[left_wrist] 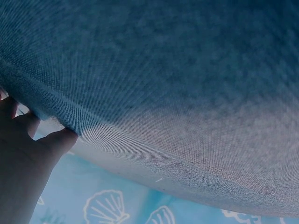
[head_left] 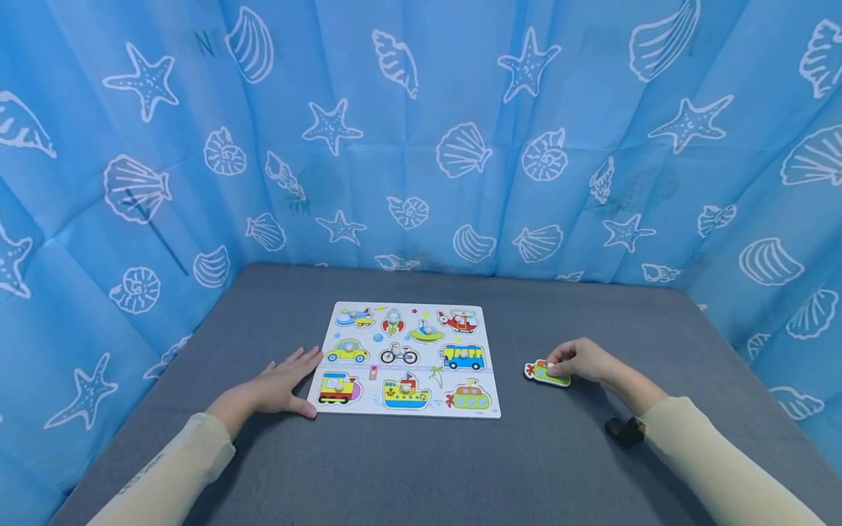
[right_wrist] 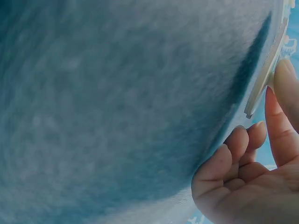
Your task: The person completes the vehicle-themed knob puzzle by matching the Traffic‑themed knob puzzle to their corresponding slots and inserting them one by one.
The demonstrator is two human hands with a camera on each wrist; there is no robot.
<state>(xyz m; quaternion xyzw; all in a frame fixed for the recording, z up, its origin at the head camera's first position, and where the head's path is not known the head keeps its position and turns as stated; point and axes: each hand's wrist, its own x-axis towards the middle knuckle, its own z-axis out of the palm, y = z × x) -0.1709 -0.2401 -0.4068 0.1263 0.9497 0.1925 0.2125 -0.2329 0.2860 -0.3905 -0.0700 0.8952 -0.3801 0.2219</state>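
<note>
My right hand [head_left: 582, 360] pinches the small knob of a green and orange submarine puzzle piece [head_left: 542, 372], to the right of the board. In the right wrist view the piece [right_wrist: 262, 77] shows edge-on between thumb and index finger, its shadow on the cloth beneath; the other fingers are curled in. A white vehicle puzzle board [head_left: 381, 411] lies left of it, with a matching submarine picture at its lower right corner, which has no knob. Fingers spread, my left hand [head_left: 283, 383] touches the board's left edge; in the left wrist view that hand [left_wrist: 28, 154] is partly cut off.
Knobbed pieces sit in the board's other places, among them a car [head_left: 347, 352], a bus [head_left: 463, 358] and a ship [head_left: 406, 394]. Grey cloth [head_left: 421, 475] covers the table. A blue curtain [head_left: 421, 146] with shells stands behind and at both sides. A black device [head_left: 625, 432] is at my right wrist.
</note>
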